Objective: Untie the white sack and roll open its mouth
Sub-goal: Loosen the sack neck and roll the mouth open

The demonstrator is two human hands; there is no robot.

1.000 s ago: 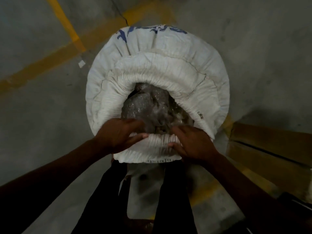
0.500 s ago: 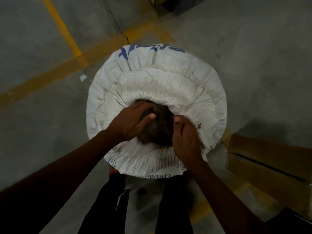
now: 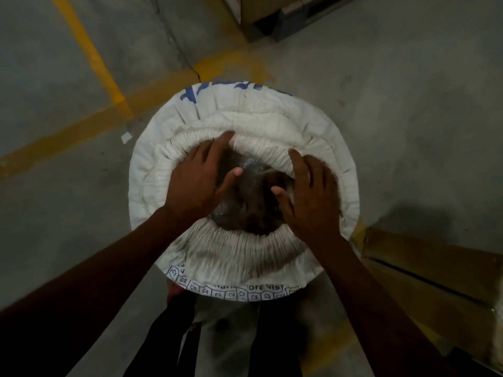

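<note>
The white sack [image 3: 242, 257] stands upright on the floor, seen from above, with blue print on its far side. Its mouth is rolled down into a thick wrinkled ring around a dark opening. A shiny clear plastic liner [image 3: 250, 191] shows inside. My left hand [image 3: 201, 180] lies over the left part of the ring, fingers spread and reaching to the far rim. My right hand [image 3: 313, 197] rests flat on the right part of the ring, fingers apart. Neither hand closes on anything that I can see.
Grey concrete floor with yellow painted lines [image 3: 89, 53] surrounds the sack. A brown cardboard box [image 3: 435, 276] lies at the right, close to the sack. A pallet or crate edge [image 3: 277, 20] is at the top. My dark trouser legs [image 3: 177, 336] stand below the sack.
Both hands moved from the near rim across the opening toward the far and side parts of the ring and spread out. The view shifted, so the sack sits lower in frame.
</note>
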